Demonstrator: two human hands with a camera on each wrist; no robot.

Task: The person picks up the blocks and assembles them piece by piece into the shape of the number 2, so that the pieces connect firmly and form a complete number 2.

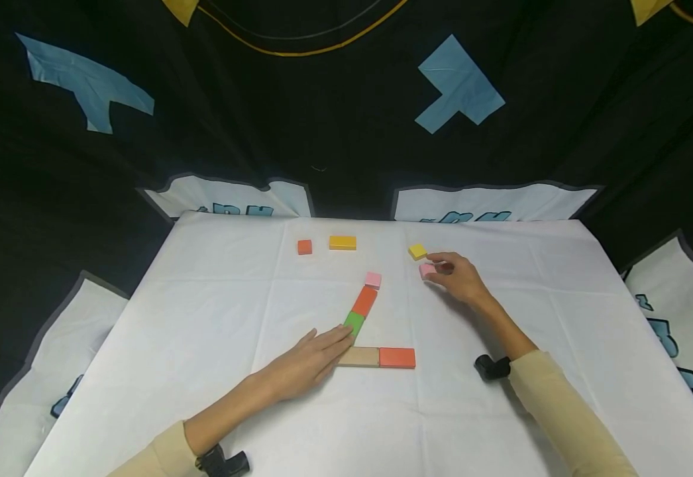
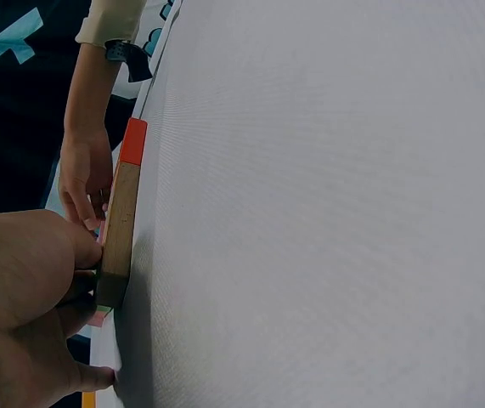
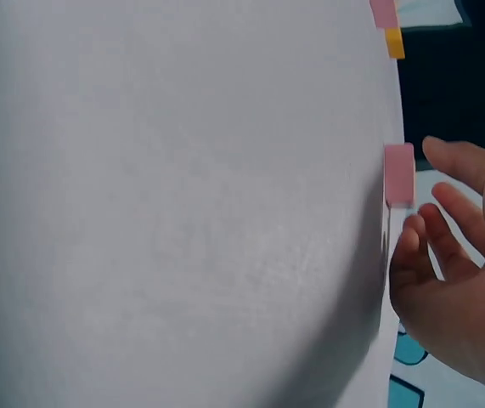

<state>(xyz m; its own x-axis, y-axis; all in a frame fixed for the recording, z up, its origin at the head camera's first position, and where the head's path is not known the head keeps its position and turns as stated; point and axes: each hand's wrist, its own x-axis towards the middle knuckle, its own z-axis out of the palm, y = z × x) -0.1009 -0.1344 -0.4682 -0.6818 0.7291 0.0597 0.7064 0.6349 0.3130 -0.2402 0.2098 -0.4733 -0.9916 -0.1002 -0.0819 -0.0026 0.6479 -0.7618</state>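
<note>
My left hand (image 1: 307, 363) lies over the near end of a row of blocks, fingers extended, touching the green block (image 1: 354, 321) and the plain wooden block (image 1: 361, 357). Beyond the green one the slanted row continues with an orange-red block (image 1: 365, 301) and a pink block (image 1: 373, 280). Another orange-red block (image 1: 397, 358) abuts the wooden one's right end. My right hand (image 1: 458, 277) is beside a second pink block (image 3: 398, 174), thumb and fingers spread around it. In the right wrist view a gap shows between the fingertips and that block. A yellow block (image 1: 417, 252) is just beyond.
Toward the back of the white-covered table (image 1: 215, 298) are a small orange-red block (image 1: 305, 247) and a longer yellow-orange block (image 1: 343, 243). A black curtain (image 1: 352, 146) hangs behind the table. Each wrist wears a black camera.
</note>
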